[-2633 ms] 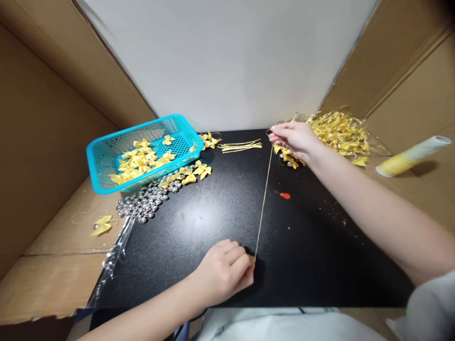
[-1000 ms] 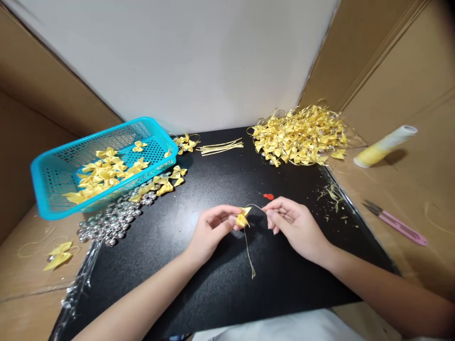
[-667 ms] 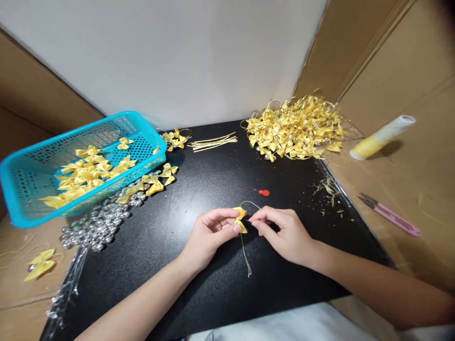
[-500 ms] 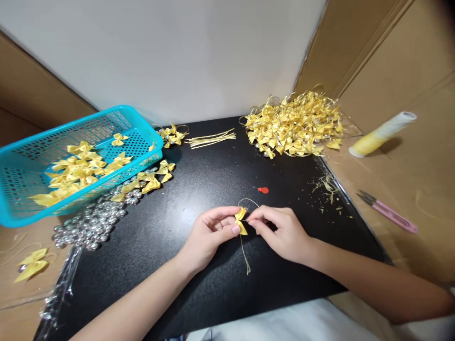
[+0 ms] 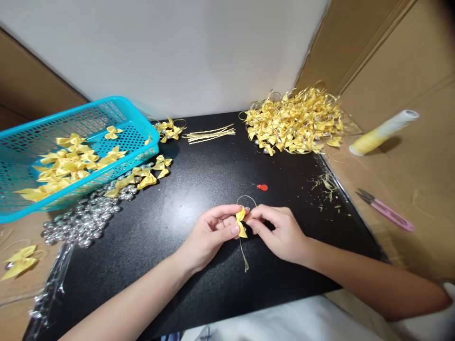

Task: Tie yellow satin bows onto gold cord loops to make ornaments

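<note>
A yellow ribbon bow (image 5: pixel 241 221) is pinched between the thumb and fingers of my left hand (image 5: pixel 217 232), above the black tabletop. Thin gold cord (image 5: pixel 245 258) hangs below the bow, and a loop of it arches over the top between both hands. Close against the bow's right side is my right hand (image 5: pixel 279 229), thumb and forefinger pressed together. What lies between those right fingertips is too small to make out; the cord loop runs down near them.
A turquoise basket (image 5: pixel 142 116) of yellow bows stands left, with silver beads (image 5: pixel 81 218) beside it. Gold cord lengths (image 5: pixel 209 134) lie at the back. A heap of finished bows (image 5: pixel 295 123), pink thread snips (image 5: pixel 389 213) and a cardboard tube (image 5: pixel 384 132) are on the right.
The hands stay almost in place around the bow. The right fingertips have shifted slightly closer to it, and the cord loop stands rounder. The view has shifted a little.
</note>
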A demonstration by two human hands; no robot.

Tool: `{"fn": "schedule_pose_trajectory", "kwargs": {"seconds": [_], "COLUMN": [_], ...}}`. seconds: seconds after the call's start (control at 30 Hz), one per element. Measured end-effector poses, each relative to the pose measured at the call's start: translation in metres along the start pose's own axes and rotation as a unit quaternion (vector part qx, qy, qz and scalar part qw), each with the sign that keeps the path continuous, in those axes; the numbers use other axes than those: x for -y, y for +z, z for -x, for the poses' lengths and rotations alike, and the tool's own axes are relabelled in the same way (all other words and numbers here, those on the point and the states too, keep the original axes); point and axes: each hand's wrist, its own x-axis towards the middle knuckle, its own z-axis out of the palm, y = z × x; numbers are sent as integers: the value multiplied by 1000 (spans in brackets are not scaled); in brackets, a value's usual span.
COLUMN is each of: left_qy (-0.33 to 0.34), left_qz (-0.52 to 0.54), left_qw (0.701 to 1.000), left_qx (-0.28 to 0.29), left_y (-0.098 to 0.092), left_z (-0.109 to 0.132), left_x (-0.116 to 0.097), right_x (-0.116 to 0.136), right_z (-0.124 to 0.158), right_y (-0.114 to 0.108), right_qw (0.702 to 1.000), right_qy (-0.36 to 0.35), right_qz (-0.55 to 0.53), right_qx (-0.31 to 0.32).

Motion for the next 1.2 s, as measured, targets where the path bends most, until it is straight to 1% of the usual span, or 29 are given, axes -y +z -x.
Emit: {"fn": "schedule_pose_trajectory", "kwargs": {"seconds": [0.3, 0.53, 0.97, 1.2], "left_qy": [-19, -29, -53, -56], "left_qz": [23, 34, 65, 71], "left_qw": [999, 999, 996, 996], "left_qx": [17, 15, 19, 23], "left_y": [1, 2, 4, 5], "left_z": [0, 2, 3, 2], "left_x": [0, 1, -1, -1], "right_x": [0, 0, 2, 1], "right_z": [0, 0, 0, 0], "right_y": [1, 2, 3, 3], "right_qw": [1000, 1000, 1000, 1000], "right_qy": [9, -2, 7, 8], "right_qz": [-2, -9, -27, -27], "right_qx": [6, 3, 7, 7]}}
